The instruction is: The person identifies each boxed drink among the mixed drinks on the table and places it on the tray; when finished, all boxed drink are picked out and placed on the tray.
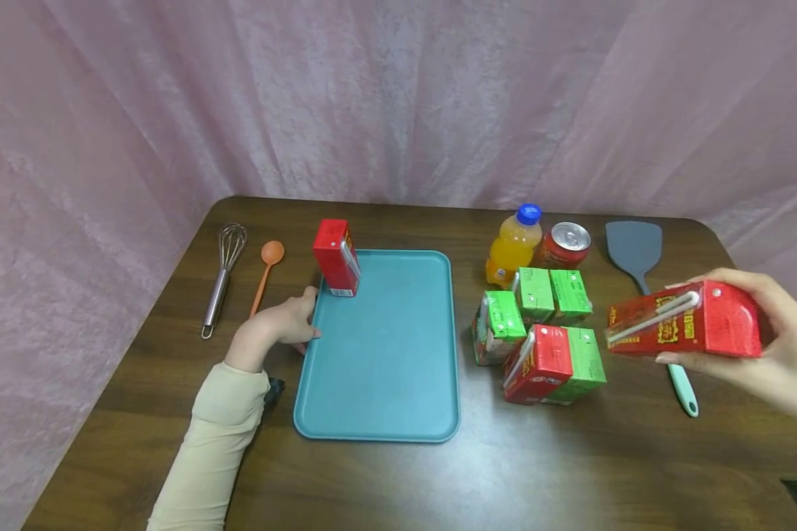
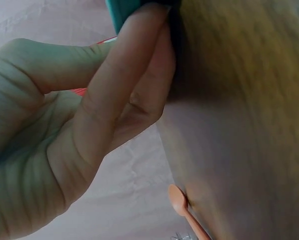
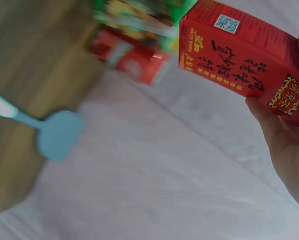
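My left hand (image 1: 291, 318) pinches the left rim of a teal tray (image 1: 385, 354); in the left wrist view its fingers (image 2: 124, 75) curl at the tray's edge (image 2: 120, 12). A red drink carton (image 1: 337, 258) with a straw stands in the tray's far left corner. Off to the right, my right hand (image 1: 770, 324) holds another red drink carton (image 1: 684, 321) tilted on its side above the table, its printed face (image 3: 244, 65) showing in the right wrist view. Between tray and right hand, a third red carton (image 1: 538, 363) stands among several green drink cartons (image 1: 583, 365).
Behind the green cartons are an orange drink bottle (image 1: 513, 247) and a red can (image 1: 563, 245). A grey spatula (image 1: 634, 247) lies at the right, partly under the raised carton. On the left lie a whisk (image 1: 226, 269) and an orange spoon (image 1: 271, 254). A pink curtain (image 1: 398, 103) hangs behind.
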The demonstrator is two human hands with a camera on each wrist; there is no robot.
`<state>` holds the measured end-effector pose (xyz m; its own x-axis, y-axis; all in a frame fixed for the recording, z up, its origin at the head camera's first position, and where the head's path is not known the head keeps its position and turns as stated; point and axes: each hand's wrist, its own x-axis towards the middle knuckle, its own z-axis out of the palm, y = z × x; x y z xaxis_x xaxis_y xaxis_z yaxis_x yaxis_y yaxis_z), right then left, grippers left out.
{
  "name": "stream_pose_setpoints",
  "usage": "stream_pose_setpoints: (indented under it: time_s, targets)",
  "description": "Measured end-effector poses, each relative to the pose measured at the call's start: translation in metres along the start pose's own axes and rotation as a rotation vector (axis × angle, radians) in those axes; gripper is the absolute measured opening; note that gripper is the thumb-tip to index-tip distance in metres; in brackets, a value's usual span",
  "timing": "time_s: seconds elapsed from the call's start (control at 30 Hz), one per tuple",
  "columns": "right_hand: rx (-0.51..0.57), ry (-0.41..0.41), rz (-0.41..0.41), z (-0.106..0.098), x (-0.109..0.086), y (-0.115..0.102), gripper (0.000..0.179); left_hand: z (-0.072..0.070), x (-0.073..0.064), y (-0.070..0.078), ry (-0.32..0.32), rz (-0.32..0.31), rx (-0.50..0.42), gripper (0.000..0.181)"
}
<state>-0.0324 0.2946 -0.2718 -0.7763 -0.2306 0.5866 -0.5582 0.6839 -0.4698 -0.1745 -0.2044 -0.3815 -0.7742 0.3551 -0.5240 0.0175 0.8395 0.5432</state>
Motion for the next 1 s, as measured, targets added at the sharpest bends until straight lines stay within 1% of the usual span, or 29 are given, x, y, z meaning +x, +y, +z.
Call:
stream_pose_setpoints:
  time_s: [0.07, 0.13, 0.17, 0.23, 0.33, 0.4, 0.47, 0.57, 0.6, 0.67, 0.8, 0.9, 1.0]
  targets:
    - [0.009, 0.017, 0.002, -0.002, 0.008, -0.007, 0.100, 0.000, 0.000, 0.000, 0.001, -0.004, -0.006, 0.074]
    - [0.039, 0.051, 0.020, -0.002, 0.016, -0.015, 0.102, 0.000, 0.000, 0.000, -0.001, -0.003, -0.011, 0.075]
    - [0.034, 0.068, 0.032, -0.001, 0.019, -0.020, 0.101, -0.001, 0.000, 0.000, -0.001, -0.002, -0.012, 0.074]
    - [0.078, 0.110, 0.036, 0.005, 0.026, -0.028, 0.097, -0.002, 0.000, 0.000, -0.003, 0.002, -0.012, 0.075]
    - [0.224, 0.209, 0.036, 0.023, 0.035, -0.043, 0.092, -0.005, 0.001, -0.001, -0.005, 0.001, 0.001, 0.073]
    - [0.375, 0.267, 0.038, 0.039, 0.042, -0.054, 0.087, -0.006, 0.001, -0.001, -0.007, 0.000, 0.007, 0.073]
    - [0.495, 0.327, 0.051, 0.056, 0.049, -0.065, 0.082, -0.005, 0.001, -0.001, -0.009, -0.003, 0.010, 0.073]
    - [0.628, 0.348, 0.080, 0.083, 0.058, -0.078, 0.076, -0.004, 0.002, -0.001, -0.010, -0.004, 0.005, 0.074]
    - [0.638, 0.344, 0.104, 0.091, 0.061, -0.083, 0.074, -0.003, 0.002, -0.001, -0.010, -0.006, 0.004, 0.074]
    - [0.621, 0.307, 0.149, 0.109, 0.065, -0.090, 0.072, -0.002, 0.002, -0.002, -0.012, -0.009, -0.001, 0.074]
    - [0.615, 0.248, 0.235, 0.147, 0.076, -0.099, 0.073, -0.001, 0.003, -0.002, -0.021, -0.009, 0.001, 0.073]
    - [0.583, 0.236, 0.264, 0.176, 0.086, -0.097, 0.074, -0.001, 0.003, -0.003, -0.023, -0.011, 0.014, 0.075]
    - [0.535, 0.224, 0.275, 0.206, 0.096, -0.089, 0.073, -0.002, 0.002, -0.003, -0.020, -0.013, 0.025, 0.075]
